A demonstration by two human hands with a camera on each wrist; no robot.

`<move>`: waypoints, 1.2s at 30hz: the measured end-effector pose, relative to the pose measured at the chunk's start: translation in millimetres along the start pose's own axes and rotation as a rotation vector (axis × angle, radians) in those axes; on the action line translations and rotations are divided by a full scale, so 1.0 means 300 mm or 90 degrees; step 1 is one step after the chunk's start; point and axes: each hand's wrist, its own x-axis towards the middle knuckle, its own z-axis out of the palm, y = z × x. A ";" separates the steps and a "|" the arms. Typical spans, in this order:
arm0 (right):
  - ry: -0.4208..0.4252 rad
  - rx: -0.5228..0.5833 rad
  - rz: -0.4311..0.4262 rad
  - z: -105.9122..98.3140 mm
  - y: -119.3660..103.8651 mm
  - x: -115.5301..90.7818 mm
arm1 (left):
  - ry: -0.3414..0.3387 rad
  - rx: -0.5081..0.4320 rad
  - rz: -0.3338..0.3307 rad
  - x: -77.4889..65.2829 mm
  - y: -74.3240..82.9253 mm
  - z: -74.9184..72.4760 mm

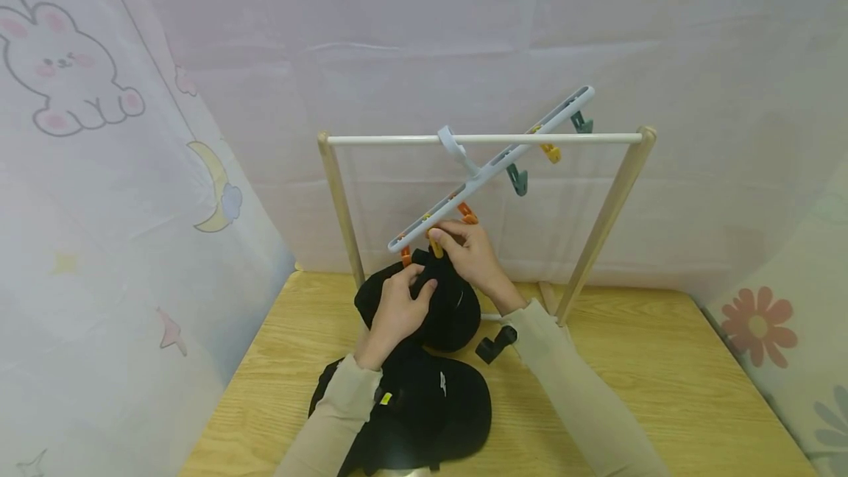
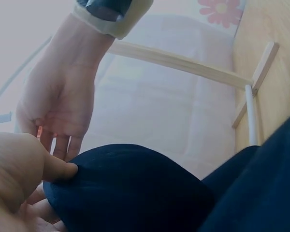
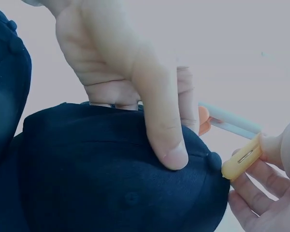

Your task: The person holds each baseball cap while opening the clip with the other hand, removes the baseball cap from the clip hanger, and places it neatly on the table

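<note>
A black cap (image 1: 457,319) hangs beneath the low end of a pale clip hanger (image 1: 486,171). My left hand (image 1: 400,308) pinches its fabric, thumb (image 3: 171,145) on the near side and fingers behind. My right hand (image 1: 475,260) pinches a yellow clip (image 3: 244,157) on the hanger between thumb and fingers. That clip's tip meets the cap's edge beside its top button (image 3: 213,161). At the hanger's low end an orange clip (image 1: 406,256) sits close to the cap; whether it grips the fabric I cannot tell.
The hanger's hook (image 1: 450,140) loops over the white rod (image 1: 384,140) of a wooden-legged rack (image 1: 599,230). Further orange, green and yellow clips (image 1: 550,153) line the hanger. Another black cap (image 1: 450,411) lies on the wooden table (image 1: 265,389), nearer my body.
</note>
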 end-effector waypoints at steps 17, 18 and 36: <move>-0.049 0.032 0.028 0.009 -0.017 -0.015 | -0.016 -0.024 -0.004 -0.018 0.017 0.031; -0.054 0.038 0.027 0.011 -0.017 -0.016 | -0.013 -0.027 -0.004 -0.019 0.018 0.034; -0.082 0.084 0.050 0.022 -0.030 -0.031 | 0.042 -0.104 -0.013 -0.017 0.040 0.044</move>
